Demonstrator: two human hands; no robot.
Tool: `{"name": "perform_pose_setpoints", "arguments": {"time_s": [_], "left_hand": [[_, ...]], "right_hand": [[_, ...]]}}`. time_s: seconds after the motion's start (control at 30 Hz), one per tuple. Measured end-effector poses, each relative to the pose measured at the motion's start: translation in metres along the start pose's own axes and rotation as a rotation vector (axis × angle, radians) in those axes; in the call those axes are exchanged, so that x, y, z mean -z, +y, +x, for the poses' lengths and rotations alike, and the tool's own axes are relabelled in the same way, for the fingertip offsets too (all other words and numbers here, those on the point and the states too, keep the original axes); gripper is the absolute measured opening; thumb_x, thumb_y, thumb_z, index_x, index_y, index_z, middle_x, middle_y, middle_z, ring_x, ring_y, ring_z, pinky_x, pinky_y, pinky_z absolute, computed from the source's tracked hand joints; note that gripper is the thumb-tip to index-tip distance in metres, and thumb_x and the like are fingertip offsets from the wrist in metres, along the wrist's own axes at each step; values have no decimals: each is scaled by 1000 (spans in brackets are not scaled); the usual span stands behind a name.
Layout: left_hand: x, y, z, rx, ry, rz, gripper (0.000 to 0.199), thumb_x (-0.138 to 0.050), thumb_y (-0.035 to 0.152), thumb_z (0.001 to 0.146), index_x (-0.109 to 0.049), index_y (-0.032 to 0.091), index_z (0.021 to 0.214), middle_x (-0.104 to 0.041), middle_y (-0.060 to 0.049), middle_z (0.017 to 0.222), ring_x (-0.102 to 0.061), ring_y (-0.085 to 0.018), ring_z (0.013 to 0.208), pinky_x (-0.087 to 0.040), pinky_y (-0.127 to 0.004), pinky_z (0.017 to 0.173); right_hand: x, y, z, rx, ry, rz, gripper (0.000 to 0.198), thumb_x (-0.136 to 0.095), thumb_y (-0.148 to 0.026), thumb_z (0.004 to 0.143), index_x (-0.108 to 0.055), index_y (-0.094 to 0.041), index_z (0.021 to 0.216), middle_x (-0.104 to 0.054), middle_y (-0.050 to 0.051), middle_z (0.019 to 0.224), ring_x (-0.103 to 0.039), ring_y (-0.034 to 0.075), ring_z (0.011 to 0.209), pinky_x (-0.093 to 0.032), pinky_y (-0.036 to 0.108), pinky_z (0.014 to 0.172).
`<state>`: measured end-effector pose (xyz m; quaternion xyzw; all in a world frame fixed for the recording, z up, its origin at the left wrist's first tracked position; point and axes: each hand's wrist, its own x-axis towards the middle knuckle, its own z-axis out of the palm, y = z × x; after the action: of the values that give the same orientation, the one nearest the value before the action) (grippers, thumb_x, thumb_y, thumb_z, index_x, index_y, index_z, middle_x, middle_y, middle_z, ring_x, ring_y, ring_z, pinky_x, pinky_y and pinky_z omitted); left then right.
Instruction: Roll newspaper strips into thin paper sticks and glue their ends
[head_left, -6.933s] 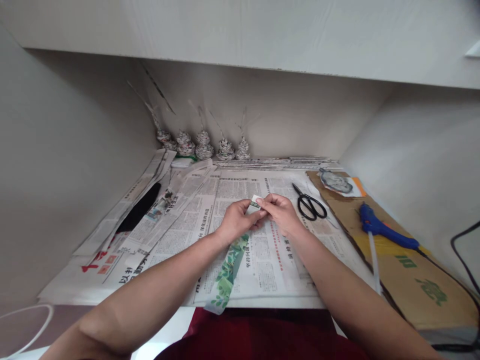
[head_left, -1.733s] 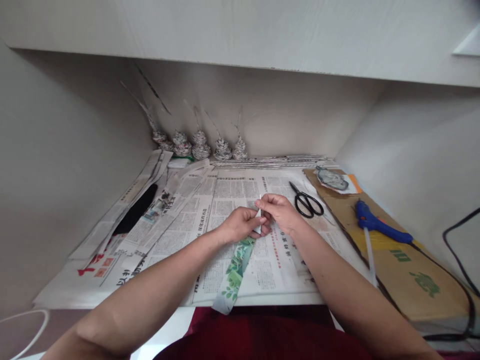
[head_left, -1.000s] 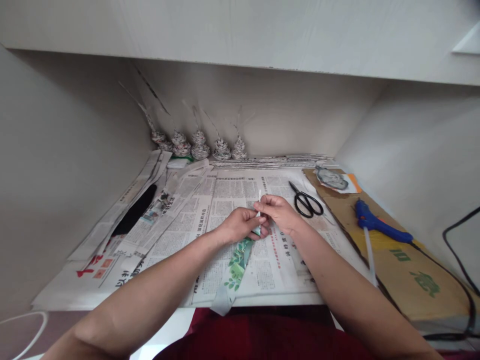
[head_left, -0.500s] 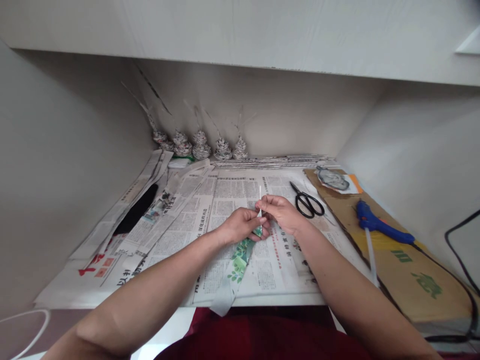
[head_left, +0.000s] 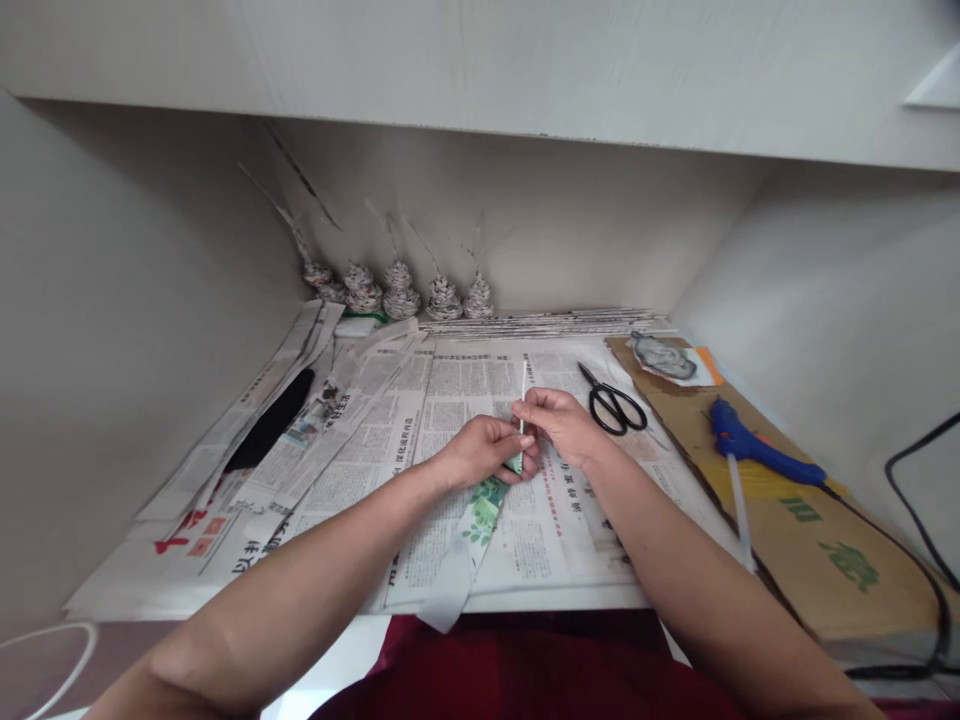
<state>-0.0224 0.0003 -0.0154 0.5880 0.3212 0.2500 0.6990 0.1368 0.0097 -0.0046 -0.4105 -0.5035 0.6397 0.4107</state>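
A green-and-white printed paper strip (head_left: 481,512) hangs from my hands toward the table's front edge, its pale lower end past the edge. Its upper end is rolled into a thin white tube that sticks up above my fingers. My left hand (head_left: 495,450) is closed around the strip at the rolled part. Just above, my right hand (head_left: 551,420) pinches the tube between thumb and fingers. Part of the roll is hidden by the fingers. Black-handled scissors (head_left: 615,402) lie to the right of my right hand.
Newspaper (head_left: 352,500) covers the table. Several woven paper gourd shapes (head_left: 401,290) stand at the back left, beside a bundle of thin paper sticks (head_left: 547,325). Paper strips and a black piece (head_left: 274,425) lie left. A blue glue gun (head_left: 765,450) rests on cardboard (head_left: 817,590) at right.
The white tube stands slightly taller above my right hand, and the free strip below has shifted a little. Both hands stay in nearly the same place.
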Motion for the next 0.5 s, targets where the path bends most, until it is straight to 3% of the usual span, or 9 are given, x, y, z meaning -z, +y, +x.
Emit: {"name": "perform_pose_setpoints", "arguments": {"time_s": [0.1,0.23,0.4,0.5], "left_hand": [[-1,2,-1,4,1,2,42,-60,49,76,-66,8,79,-67,-11,79,-65,-18,75,-56,-34,68],[-1,3,-1,6,16,3,43,-60,50,76,-66,8,83,-67,-11,81,-65,-18,76,-56,-34,67],[-1,2,-1,33,0,16,43,-61,50,75,-66,8,84,-67,-10,76,-65,-16,71,-55,-33,66],[0,1,-1,19,13,19,43,-60,51,75,-66,9,84,-66,-9,75,-65,-16,71,-55,-33,65]], "right_hand": [[1,0,1,23,56,13,30,-72,-42,68,-55,-18,67,-60,-3,51,-51,10,35,-39,21,34],[3,-1,0,-40,-100,-25,29,-68,-45,72,-60,-17,76,-59,-2,49,-54,14,37,-41,24,36],[3,1,1,36,69,-1,33,-74,-41,66,-52,-17,61,-61,-2,55,-51,9,39,-38,21,38],[4,0,0,-5,-37,-27,30,-69,-45,71,-61,-16,75,-61,-1,57,-52,10,41,-40,23,42]]}}
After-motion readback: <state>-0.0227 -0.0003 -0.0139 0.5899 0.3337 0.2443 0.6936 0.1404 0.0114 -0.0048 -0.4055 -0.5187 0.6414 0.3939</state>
